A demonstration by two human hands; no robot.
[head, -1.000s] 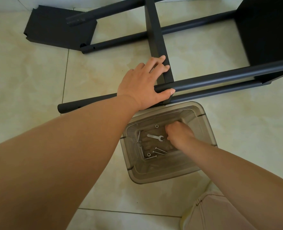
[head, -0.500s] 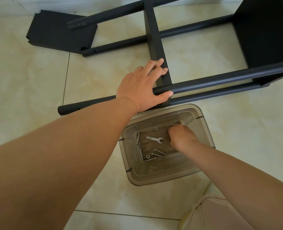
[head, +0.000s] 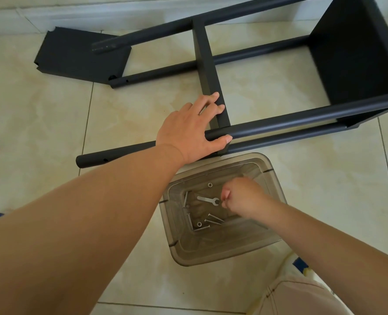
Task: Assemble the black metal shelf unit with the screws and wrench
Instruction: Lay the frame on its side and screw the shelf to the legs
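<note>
The left hand (head: 188,130) is gripping the shelf frame's pole (head: 302,120), steadying it, while the right hand (head: 240,197), fingers curled (around something? hidden), is reaching into the bin (head: 222,253) of screws (head: 213,218).

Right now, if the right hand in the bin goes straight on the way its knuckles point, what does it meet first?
Probably the wrench: the right hand points left across the bin, and the wrench's open end lies just before its fingers. Height above it is unclear.
</note>
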